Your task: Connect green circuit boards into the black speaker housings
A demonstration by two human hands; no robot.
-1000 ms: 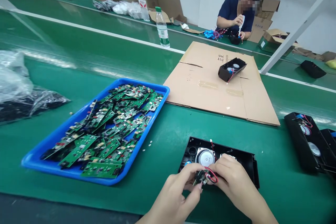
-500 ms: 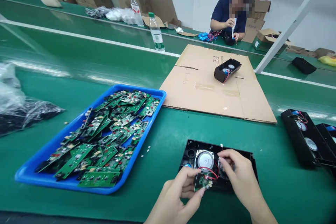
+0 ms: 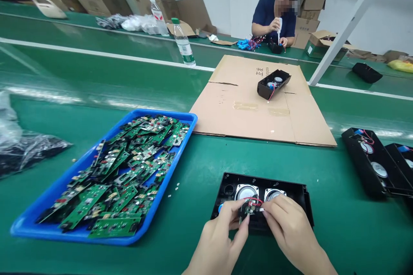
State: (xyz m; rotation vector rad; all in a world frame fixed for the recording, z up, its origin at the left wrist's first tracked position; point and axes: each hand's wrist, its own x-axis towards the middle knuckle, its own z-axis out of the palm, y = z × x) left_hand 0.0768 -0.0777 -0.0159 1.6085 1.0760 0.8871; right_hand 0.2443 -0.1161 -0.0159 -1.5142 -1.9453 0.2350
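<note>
Circuit board (image 3: 246,209), pinched in the left hand (image 3: 221,233), is above the black housing (image 3: 298,195) by the counter (image 3: 196,180)'s near edge — likely so its wired side is reachable. Right hand (image 3: 292,225) fingertips grip a white plug (image 3: 261,209). The board's heading and long axis are unclear — fingers cover it; the housing lies open side up, lengthwise left to right.
</note>
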